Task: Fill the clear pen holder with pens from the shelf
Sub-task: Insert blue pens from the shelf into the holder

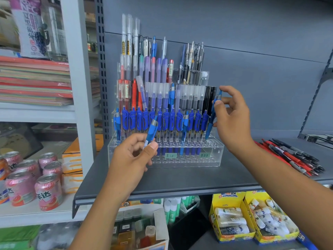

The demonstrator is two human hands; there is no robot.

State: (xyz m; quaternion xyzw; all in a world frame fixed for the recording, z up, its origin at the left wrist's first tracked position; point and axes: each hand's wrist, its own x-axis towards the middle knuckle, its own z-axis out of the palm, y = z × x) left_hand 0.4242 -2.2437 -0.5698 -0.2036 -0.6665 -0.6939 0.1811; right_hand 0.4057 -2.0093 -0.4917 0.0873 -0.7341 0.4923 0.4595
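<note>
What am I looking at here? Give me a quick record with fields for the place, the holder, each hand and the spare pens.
Place: grey shelf
Holder: clear pen holder, tiered, rear rows filled, frontmost holes empty
Left hand: fingers pinch a blue pen before the holder
Right hand: fingers pinch a second blue pen, tip down, at the holder's right end
Spare pens: red and black pile lying on the shelf, right

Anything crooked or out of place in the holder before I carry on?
Yes. In the clear pen holder, one pale capped pen in the left second tier leans at a slant beside the upright red pens. A lone blue pen stands among the frosted-cap row, unlike its neighbours.
</note>
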